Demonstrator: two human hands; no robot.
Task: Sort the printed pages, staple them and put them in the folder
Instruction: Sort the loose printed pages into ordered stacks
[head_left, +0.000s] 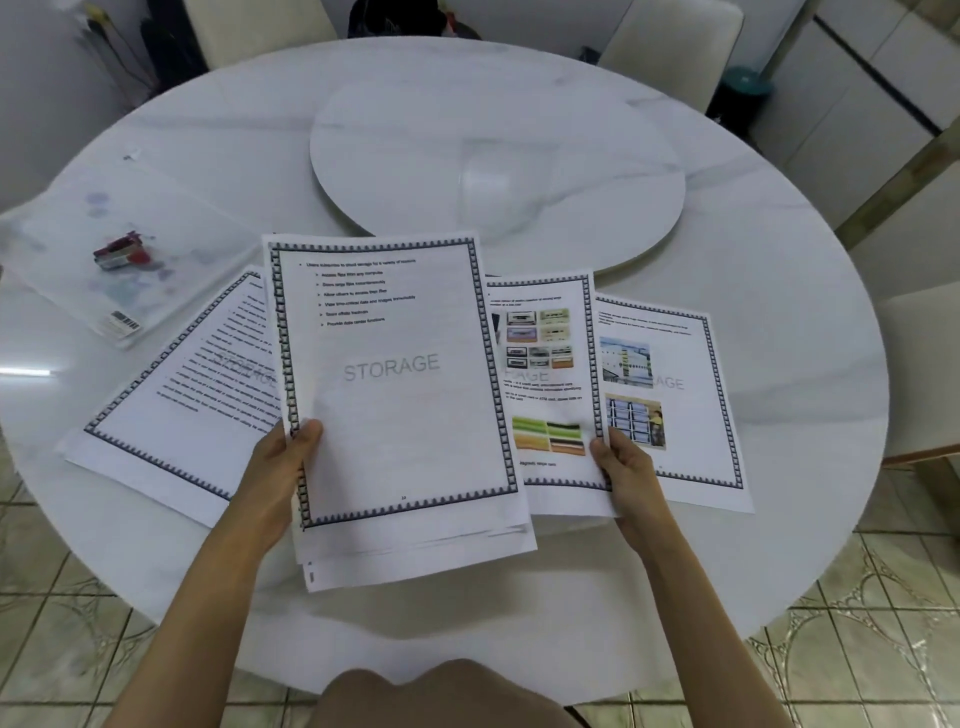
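Observation:
My left hand (283, 462) grips the left edge of a stack of printed pages (400, 395), thumb on top; its top sheet has a dark border, a bullet list and a grey "STORAGE" watermark. My right hand (621, 462) pinches the lower right edge of a page with cassette pictures (545, 364). A text page (197, 395) lies on the table at the left, and a page with building photos (675, 410) lies at the right. At far left a clear plastic folder (67, 244) lies flat with a small red stapler (122, 253) on it.
The round white marble table (779, 291) carries a raised turntable (498, 166) at its centre. Pale chairs (670, 47) stand behind and at the right. Tiled floor (857, 649) shows below the table's near edge.

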